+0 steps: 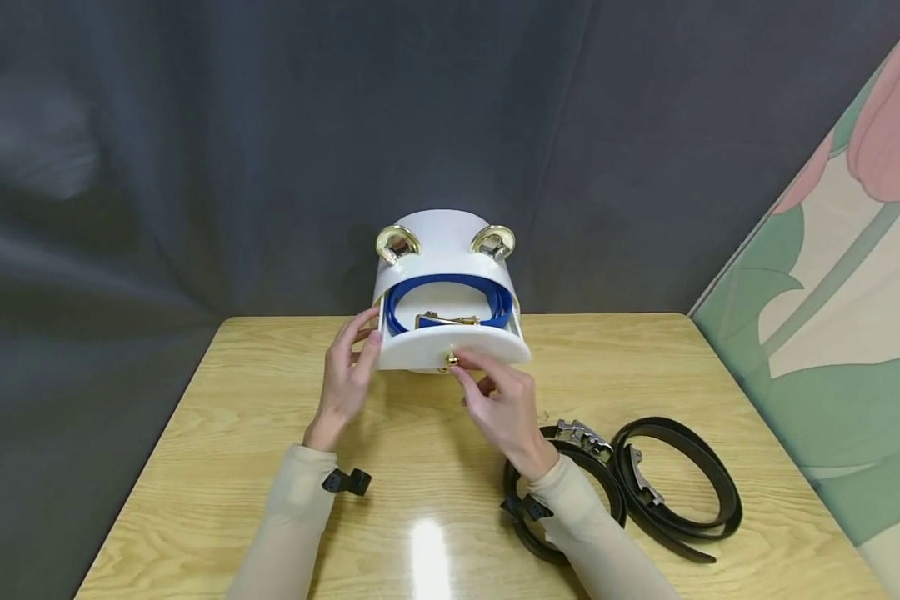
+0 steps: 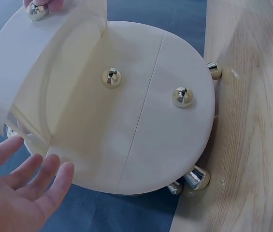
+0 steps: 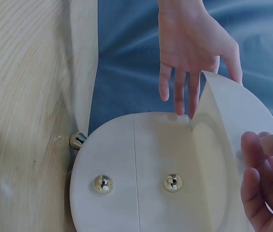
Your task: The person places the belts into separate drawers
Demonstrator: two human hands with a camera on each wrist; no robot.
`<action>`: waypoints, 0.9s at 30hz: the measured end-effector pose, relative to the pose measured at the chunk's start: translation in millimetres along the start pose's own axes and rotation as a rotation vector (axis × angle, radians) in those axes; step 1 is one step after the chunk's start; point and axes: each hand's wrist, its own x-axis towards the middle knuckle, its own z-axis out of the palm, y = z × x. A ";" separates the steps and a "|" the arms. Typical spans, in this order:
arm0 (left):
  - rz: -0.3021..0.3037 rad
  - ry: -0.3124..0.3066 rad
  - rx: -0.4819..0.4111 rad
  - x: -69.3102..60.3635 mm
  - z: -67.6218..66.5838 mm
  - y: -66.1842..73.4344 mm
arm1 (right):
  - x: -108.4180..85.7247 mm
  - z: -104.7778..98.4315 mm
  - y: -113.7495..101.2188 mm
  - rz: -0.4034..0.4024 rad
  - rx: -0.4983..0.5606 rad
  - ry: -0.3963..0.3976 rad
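Observation:
A white rounded cabinet (image 1: pixel 444 237) with gold ear-like rings (image 1: pixel 398 243) stands at the table's back edge. Its top drawer (image 1: pixel 408 348) is pulled out. Inside lies a coiled blue belt (image 1: pixel 501 304) with a gold buckle. The right hand (image 1: pixel 504 410) pinches the drawer's gold knob (image 2: pixel 37 10) between thumb and fingers. At the drawer's left side is the left hand (image 1: pixel 347 375), its fingers spread and loosely extended; whether they touch the side is unclear. Two lower drawers, each with a gold knob (image 3: pixel 173 182), are closed in both wrist views.
Two coiled black belts (image 1: pixel 729 487) with silver buckles lie on the wooden table (image 1: pixel 217 467), near the right forearm. A dark curtain (image 1: pixel 285 150) hangs behind the table. To the right is a flower-patterned panel (image 1: pixel 855 358).

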 end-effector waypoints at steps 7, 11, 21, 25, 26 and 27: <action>-0.033 0.027 -0.011 2.6 0.4 -1.8 | 4.4 2.8 2.1 0.012 0.002 0.004; -0.081 -0.010 -0.019 2.3 -0.7 -2.1 | 4.4 4.4 3.1 0.029 0.003 0.013; -0.074 -0.065 -0.008 2.9 -0.1 -0.4 | 4.6 3.6 2.6 0.054 -0.002 0.035; -0.083 -0.075 -0.009 2.6 -0.3 -1.0 | 5.7 4.6 1.1 0.067 0.007 0.034; -0.085 -0.075 -0.009 2.8 -0.5 -1.6 | 6.0 5.0 0.8 0.073 0.009 0.032; -0.087 -0.074 -0.011 2.7 -0.8 -2.1 | 6.2 5.3 0.5 0.080 0.012 0.029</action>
